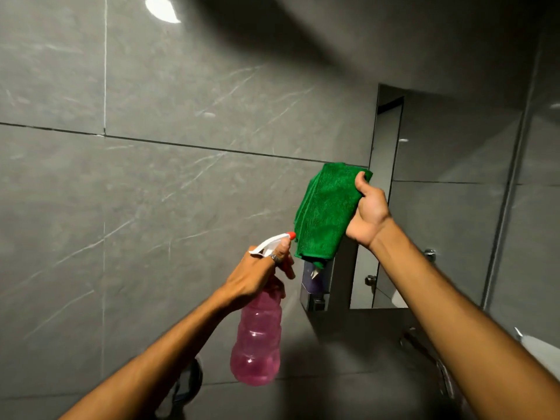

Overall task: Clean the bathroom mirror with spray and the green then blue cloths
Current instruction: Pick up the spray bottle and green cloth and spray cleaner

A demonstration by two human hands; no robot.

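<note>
My left hand grips the neck of a pink spray bottle with a white trigger and a red nozzle tip, which points up and right toward the cloth. My right hand holds a folded green cloth up in front of the mirror's left edge, thumb across its top corner. The mirror fills the right side and reflects grey tiles. No blue cloth is in view.
Grey marble-look wall tiles cover the left. A wall soap dispenser hangs just below the cloth. A white basin edge and a tap show at the lower right. A round drain-like fitting sits under my left forearm.
</note>
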